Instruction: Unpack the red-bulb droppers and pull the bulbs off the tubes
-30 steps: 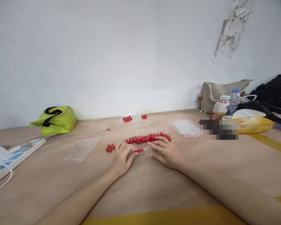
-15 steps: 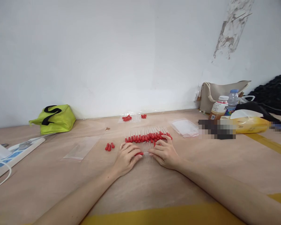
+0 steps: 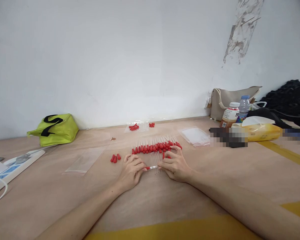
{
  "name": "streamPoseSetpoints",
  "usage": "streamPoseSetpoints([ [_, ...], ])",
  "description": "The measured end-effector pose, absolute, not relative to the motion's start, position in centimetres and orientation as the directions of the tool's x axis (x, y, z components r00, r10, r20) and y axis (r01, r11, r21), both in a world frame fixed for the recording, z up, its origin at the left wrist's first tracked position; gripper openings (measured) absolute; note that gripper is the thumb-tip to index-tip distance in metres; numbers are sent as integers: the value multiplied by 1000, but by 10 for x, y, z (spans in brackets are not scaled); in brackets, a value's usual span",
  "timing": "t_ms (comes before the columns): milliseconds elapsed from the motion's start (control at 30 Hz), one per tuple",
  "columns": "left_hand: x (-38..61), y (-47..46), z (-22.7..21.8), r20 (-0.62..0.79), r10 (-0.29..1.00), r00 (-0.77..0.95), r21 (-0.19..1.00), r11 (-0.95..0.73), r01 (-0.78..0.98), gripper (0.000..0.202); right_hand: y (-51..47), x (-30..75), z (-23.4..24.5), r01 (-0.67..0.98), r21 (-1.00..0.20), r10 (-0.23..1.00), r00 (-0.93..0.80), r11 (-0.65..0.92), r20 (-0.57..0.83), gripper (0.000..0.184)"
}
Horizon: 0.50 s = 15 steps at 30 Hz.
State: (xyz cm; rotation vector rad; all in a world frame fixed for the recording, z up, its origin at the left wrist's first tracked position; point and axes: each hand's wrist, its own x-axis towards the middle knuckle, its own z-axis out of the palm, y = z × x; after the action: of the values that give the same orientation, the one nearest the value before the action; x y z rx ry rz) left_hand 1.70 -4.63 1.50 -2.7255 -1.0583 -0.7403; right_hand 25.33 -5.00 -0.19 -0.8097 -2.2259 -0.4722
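My left hand is closed in a pinch on a red rubber bulb. A clear glass dropper tube runs from that bulb to my right hand, whose thumb and fingers are closed on its other end. The tube's end at the bulb is partly hidden by my left fingers. Beneath it lie several loose clear tubes. Just beyond my hands, a row of droppers with red bulbs points away toward the wall. A few red bulbs lie left of my left hand, and others show by my right fingers.
A clear plastic bag lies at the left, near a power strip and a lime-green bag. More bulbs rest on plastic by the wall. At the right are a white packet, bottles and a yellow tissue pack.
My left hand has moved slightly toward me and left, and more of the clear tube shows between my hands. The whole view has shifted a little.
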Motion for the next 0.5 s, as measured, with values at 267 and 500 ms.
streamPoseSetpoints([
  [267, -16, -27, 13, 615, 737, 279, 388, -592, 707, 25, -44, 265, 2, 803, -180, 551, -209, 568, 808, 19],
  [500, -73, 0, 40, 457, 882, -115, 576, -195, 794, 34, -46, 253, 0, 824, -149, 549, -218, 546, 807, 15],
])
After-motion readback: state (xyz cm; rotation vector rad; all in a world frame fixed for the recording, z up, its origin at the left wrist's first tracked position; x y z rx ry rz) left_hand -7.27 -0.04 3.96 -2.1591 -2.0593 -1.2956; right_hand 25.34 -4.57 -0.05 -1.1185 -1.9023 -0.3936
